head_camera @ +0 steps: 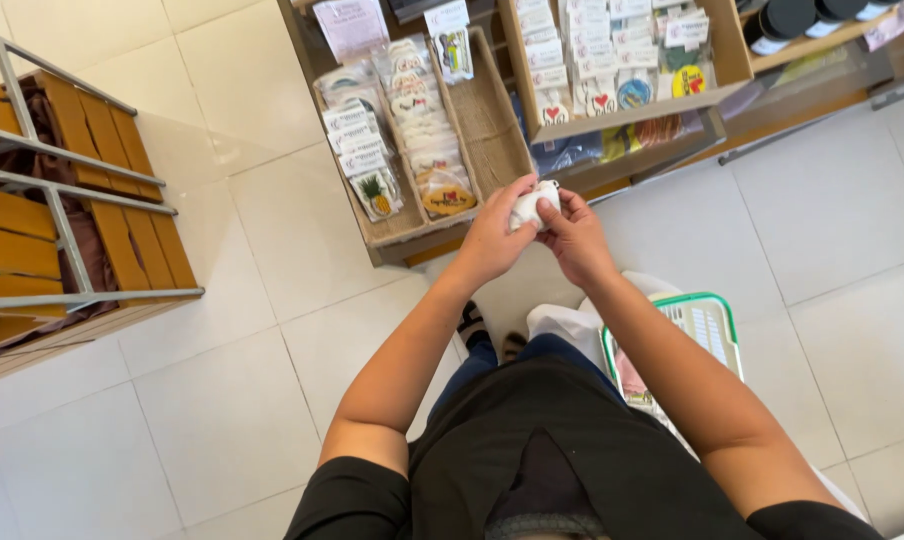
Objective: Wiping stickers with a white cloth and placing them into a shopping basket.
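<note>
Both my hands meet in front of me over a small white packet (532, 203). My left hand (492, 238) grips its left side and my right hand (572, 236) pinches its right side with thumb on top. The packet is held just in front of a low wooden display tray (492, 125) filled with several rows of small bagged stickers and badges. A second wooden tray (724, 50) of carded badges stands to the right of it.
A wire basket with a green rim (729, 320) hangs by my right side. A wooden slatted stand with grey metal rails (82, 215) is at the left. White floor tiles (222, 400) lie around my feet.
</note>
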